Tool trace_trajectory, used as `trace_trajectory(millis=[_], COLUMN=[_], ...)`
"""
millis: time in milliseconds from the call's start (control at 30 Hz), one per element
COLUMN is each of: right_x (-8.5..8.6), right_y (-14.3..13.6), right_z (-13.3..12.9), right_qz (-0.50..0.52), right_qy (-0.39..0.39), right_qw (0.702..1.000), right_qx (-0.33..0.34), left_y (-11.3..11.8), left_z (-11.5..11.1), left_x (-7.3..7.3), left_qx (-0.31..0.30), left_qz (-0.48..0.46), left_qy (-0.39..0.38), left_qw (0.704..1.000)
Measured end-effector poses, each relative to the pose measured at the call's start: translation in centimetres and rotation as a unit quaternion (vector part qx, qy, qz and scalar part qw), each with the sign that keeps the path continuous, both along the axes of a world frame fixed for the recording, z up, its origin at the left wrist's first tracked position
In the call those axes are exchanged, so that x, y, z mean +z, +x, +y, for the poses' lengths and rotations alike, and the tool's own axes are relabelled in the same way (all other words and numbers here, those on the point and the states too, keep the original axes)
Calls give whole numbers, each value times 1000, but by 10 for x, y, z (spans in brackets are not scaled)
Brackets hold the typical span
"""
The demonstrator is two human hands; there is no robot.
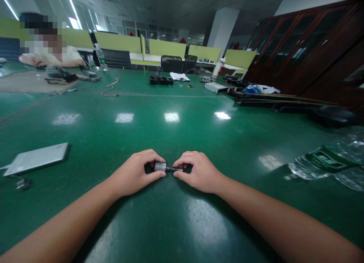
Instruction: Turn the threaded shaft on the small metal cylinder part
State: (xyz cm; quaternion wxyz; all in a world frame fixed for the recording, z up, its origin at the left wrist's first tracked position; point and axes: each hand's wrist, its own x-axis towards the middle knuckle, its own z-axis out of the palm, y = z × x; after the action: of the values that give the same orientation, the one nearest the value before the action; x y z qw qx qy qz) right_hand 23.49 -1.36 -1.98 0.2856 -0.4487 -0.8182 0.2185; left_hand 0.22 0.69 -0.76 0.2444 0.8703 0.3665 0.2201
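Note:
A small metal part with a wide silver cylinder (160,166) on its left end and a thin dark shaft (170,169) on its right lies level between my hands, low over the green table (142,130). My left hand (138,172) pinches the silver cylinder between thumb and fingers. The thumb and fingers of my right hand (199,171) are closed on the shaft, whose tip shows between them. Whether the part rests on the table, I cannot tell.
At the left is a white flat device (40,157) with a cable. Clear plastic bottles (321,162) lie at the right. Farther back are a black tray (161,80), a grey box (215,87), long black parts (273,100) and a seated person (51,56).

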Motion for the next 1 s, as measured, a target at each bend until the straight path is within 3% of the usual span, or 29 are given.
trace_trajectory(millis=[367, 567, 1000], right_x=[4, 2, 2], right_y=[7, 18, 10], right_z=[2, 10, 4], right_qz=[-22, -57, -20], right_qy=[5, 0, 10], right_qw=[1000, 995, 1000], right_qx=[-21, -86, -16], left_y=[0, 1, 0], left_z=[-1, -1, 1], left_x=[2, 4, 2], left_qx=[8, 26, 14], left_qz=[5, 12, 10], left_qy=[-2, 0, 1], left_qw=[1000, 1000, 1000])
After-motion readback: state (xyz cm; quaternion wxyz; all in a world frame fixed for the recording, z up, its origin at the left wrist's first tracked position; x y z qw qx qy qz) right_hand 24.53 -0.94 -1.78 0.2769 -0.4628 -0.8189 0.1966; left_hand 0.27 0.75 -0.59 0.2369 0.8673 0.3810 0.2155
